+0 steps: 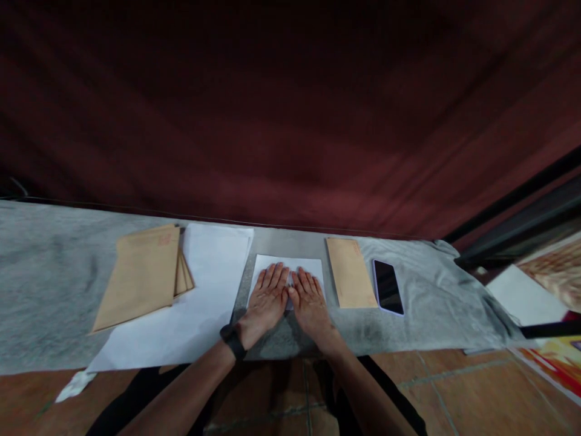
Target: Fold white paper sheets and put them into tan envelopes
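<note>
A sheet of white paper [267, 261], perhaps folded, lies on the grey cloth in front of me. My left hand [269, 295] rests flat on its left half, fingers stretched out and pointing away from me. Beside it, my right hand [309, 301] presses flat on the right half, with the two thumbs close together. Much of the paper's near part is hidden under the hands. Just to the right of the paper is a brown envelope [351, 272]. Larger white sheets [209, 272] lie to the left, partly under a stack of brown envelopes [140, 275].
A phone [388, 287] with a dark screen lies right of the single envelope. Grey cloth [436, 290] covers the long table. A dark red curtain [281, 151] hangs along the far edge. On the tiled floor at left is a white scrap [76, 385].
</note>
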A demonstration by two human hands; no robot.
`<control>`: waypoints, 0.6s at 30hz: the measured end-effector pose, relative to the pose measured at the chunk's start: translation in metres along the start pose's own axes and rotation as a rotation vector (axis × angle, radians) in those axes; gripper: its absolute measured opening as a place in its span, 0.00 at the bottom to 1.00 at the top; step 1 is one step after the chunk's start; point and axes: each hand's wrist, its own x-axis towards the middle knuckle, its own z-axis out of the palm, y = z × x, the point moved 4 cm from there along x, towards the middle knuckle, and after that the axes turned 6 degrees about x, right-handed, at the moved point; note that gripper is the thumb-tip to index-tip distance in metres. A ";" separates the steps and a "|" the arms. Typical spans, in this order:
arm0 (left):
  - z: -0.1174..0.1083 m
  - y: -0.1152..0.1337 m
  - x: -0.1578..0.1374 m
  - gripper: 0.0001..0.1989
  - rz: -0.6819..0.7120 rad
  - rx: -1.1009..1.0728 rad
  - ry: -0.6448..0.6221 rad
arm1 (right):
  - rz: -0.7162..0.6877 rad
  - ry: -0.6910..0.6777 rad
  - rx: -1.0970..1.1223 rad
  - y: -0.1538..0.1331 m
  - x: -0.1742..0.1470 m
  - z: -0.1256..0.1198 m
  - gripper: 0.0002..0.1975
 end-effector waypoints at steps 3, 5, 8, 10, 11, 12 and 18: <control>0.004 0.000 0.005 0.27 -0.013 0.015 0.016 | 0.006 -0.007 -0.032 0.002 0.005 -0.001 0.25; 0.006 0.000 0.007 0.27 -0.013 0.023 0.030 | 0.003 -0.008 -0.053 0.002 0.008 -0.001 0.25; 0.008 0.001 0.007 0.27 -0.007 0.035 0.054 | -0.006 0.003 -0.073 0.002 0.011 0.001 0.25; 0.008 0.000 0.007 0.27 -0.006 0.037 0.075 | -0.003 0.021 -0.078 0.002 0.012 0.002 0.25; 0.008 0.000 0.007 0.27 -0.008 0.035 0.086 | 0.002 0.031 -0.078 0.003 0.012 0.003 0.25; 0.007 -0.001 0.006 0.27 -0.011 0.033 0.096 | 0.008 0.041 -0.080 0.004 0.012 0.004 0.25; 0.005 -0.006 0.004 0.27 -0.046 0.032 0.139 | 0.044 0.114 -0.113 0.013 0.008 0.007 0.27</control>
